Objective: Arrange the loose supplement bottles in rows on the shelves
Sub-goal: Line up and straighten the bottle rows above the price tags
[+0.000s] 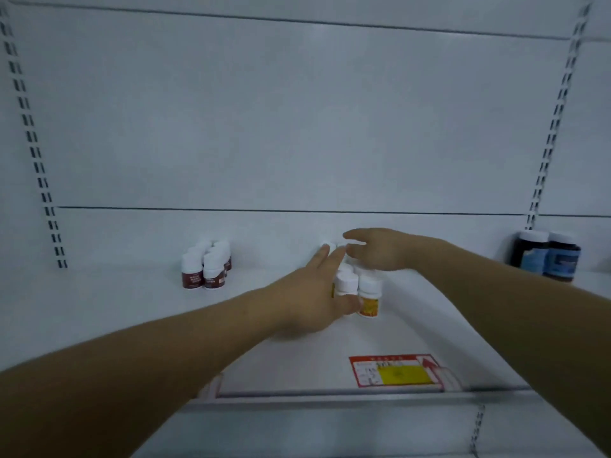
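Both hands reach onto a white shelf (pixel 115 309) and bracket a small cluster of white-capped, yellow-labelled bottles (pixel 368 295). The left hand (pixel 310 292) lies flat against the cluster's left side with fingers straight and the thumb across the near bottle. The right hand (pixel 380 249) spreads over the far caps, fingers loose. To the left, well apart, stands a tight group of red-labelled bottles (pixel 206 266). Far right, two dark bottles with blue labels (pixel 545 256) stand side by side. A red-and-yellow price tag (pixel 396 371) sits at the near edge.

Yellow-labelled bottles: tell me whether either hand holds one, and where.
Nothing is gripped. The left hand lies with straight fingers against the left side of the yellow-labelled bottles; the right hand reaches open over the rear ones.
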`<action>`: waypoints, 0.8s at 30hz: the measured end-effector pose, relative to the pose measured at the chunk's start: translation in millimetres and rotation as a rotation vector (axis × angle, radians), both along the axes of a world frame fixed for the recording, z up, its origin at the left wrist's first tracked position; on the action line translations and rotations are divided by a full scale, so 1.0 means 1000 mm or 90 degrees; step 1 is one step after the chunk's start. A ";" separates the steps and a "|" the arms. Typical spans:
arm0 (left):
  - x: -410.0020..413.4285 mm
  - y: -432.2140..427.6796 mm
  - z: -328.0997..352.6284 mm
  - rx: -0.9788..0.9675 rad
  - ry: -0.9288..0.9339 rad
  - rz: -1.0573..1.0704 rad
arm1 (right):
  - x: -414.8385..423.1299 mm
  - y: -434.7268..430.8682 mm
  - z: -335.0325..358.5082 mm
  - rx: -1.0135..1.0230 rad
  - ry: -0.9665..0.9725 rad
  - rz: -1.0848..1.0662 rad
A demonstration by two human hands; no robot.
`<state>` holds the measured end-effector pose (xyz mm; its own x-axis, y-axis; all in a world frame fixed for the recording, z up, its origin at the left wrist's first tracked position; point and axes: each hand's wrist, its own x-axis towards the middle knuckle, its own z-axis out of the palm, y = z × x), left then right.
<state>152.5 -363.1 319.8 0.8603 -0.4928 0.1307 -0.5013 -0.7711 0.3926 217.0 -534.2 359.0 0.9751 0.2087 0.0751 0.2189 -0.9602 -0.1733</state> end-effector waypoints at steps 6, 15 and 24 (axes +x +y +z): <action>-0.005 -0.009 -0.007 0.020 -0.033 0.052 | 0.020 -0.002 -0.015 0.089 0.054 0.061; -0.005 -0.024 -0.006 -0.006 -0.043 0.060 | 0.016 -0.008 -0.006 0.055 0.105 0.118; 0.001 -0.021 -0.006 -0.123 0.003 0.059 | 0.006 -0.008 -0.011 0.133 0.054 0.111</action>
